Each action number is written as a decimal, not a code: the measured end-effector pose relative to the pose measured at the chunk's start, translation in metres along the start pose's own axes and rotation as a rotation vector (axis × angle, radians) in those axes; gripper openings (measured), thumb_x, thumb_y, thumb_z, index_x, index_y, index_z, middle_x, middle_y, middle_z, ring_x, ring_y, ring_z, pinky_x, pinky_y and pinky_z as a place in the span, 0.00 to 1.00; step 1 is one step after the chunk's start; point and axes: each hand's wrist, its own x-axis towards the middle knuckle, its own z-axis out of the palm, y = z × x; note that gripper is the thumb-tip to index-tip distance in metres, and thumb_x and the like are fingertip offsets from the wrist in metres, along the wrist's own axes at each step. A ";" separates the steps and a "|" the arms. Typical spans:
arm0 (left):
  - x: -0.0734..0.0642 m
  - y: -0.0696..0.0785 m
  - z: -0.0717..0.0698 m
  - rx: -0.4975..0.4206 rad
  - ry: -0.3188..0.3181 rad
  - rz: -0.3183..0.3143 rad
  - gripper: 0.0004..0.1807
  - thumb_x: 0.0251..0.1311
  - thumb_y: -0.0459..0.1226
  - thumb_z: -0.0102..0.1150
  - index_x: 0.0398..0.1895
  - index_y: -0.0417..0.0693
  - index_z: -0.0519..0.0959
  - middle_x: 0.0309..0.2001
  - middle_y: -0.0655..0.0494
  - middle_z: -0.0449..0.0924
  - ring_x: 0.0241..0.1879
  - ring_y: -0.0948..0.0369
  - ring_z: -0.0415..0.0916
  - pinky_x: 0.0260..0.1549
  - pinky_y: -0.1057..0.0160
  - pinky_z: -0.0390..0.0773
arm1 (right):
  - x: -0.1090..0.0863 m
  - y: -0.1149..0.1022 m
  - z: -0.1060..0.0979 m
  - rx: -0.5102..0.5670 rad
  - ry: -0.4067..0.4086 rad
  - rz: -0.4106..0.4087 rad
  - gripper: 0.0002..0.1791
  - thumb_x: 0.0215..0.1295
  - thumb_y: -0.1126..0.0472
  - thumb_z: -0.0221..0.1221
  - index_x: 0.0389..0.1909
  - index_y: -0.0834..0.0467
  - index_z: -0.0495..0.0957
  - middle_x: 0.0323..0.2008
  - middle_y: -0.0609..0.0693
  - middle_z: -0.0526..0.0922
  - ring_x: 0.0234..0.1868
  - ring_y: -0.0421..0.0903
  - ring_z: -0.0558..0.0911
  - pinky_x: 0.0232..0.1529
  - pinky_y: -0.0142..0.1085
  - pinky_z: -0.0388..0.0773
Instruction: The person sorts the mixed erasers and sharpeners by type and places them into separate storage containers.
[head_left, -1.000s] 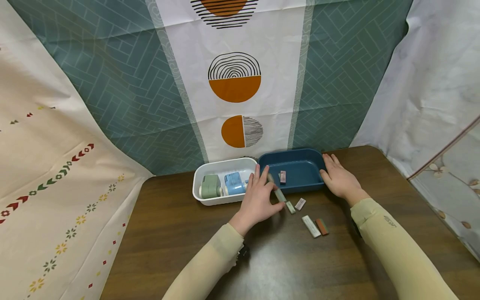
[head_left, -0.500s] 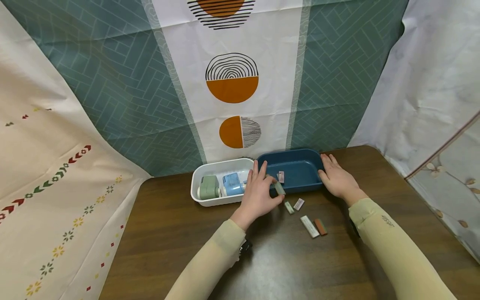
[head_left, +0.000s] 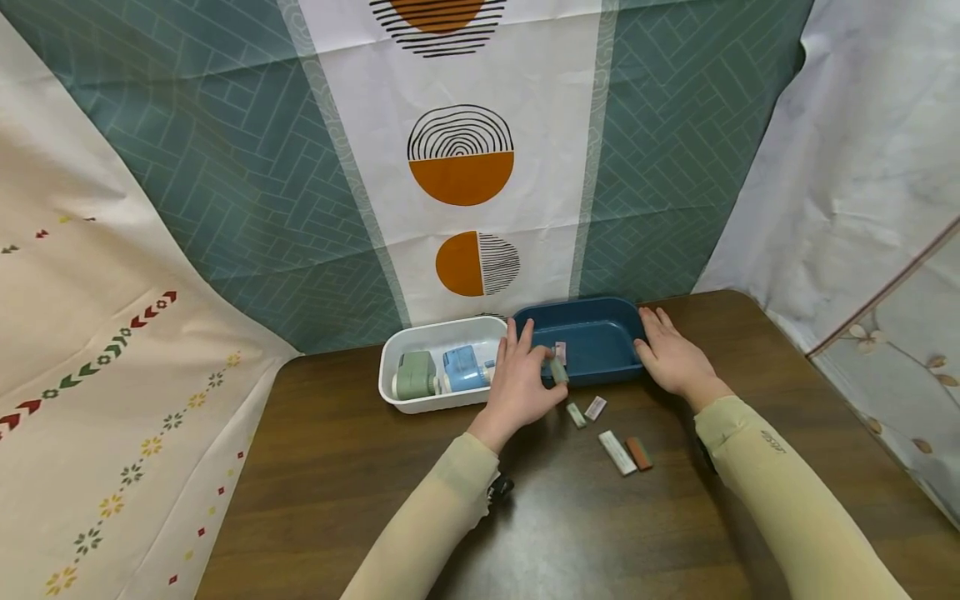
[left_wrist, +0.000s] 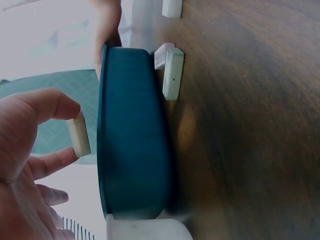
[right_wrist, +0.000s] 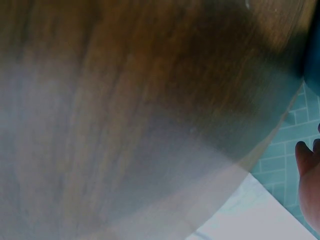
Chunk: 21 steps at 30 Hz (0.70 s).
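Observation:
My left hand (head_left: 517, 390) pinches a small pale green eraser (head_left: 558, 371) between thumb and index finger, its other fingers spread. In the left wrist view the eraser (left_wrist: 79, 135) is above the rim level of the dark blue tray (left_wrist: 132, 135), close to its wall. A small pink eraser (head_left: 561, 353) lies inside the tray. My right hand (head_left: 675, 360) rests at the tray's right end with fingers extended; the right wrist view catches only part of the hand (right_wrist: 309, 185). Nearer me on the table are a small green eraser (head_left: 576, 416) and a small pinkish one (head_left: 596, 407).
Left of the blue tray stands a white tray (head_left: 446, 405) holding a green boxy item (head_left: 416, 375) and a blue one (head_left: 463, 368), each with white parts. A white eraser (head_left: 617, 452) and an orange-green eraser (head_left: 639, 453) lie on the wooden table (head_left: 337, 483). Cloth hangs behind.
The green eraser has lifted from the table in front of the tray to over the tray's near edge, pinched by my left hand. My right hand has stayed at the tray's end.

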 end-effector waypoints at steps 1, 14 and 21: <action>0.000 0.000 0.001 0.002 0.000 -0.002 0.24 0.63 0.49 0.72 0.57 0.48 0.86 0.86 0.42 0.49 0.85 0.40 0.29 0.81 0.43 0.41 | 0.000 0.000 0.000 -0.001 0.003 -0.001 0.39 0.88 0.50 0.37 0.85 0.71 0.39 0.84 0.71 0.44 0.84 0.69 0.41 0.80 0.62 0.48; 0.009 -0.002 0.008 -0.014 0.012 -0.043 0.24 0.66 0.49 0.71 0.59 0.46 0.85 0.85 0.39 0.51 0.85 0.38 0.33 0.81 0.41 0.44 | 0.001 -0.002 0.000 -0.009 -0.006 0.005 0.39 0.88 0.51 0.38 0.85 0.70 0.39 0.84 0.70 0.44 0.85 0.68 0.40 0.80 0.61 0.48; 0.026 -0.002 0.009 0.034 0.019 -0.065 0.24 0.68 0.49 0.70 0.61 0.46 0.85 0.85 0.38 0.50 0.84 0.36 0.35 0.80 0.40 0.47 | 0.000 -0.002 -0.001 -0.011 0.000 0.005 0.39 0.88 0.50 0.37 0.85 0.71 0.40 0.84 0.71 0.44 0.85 0.68 0.40 0.80 0.61 0.47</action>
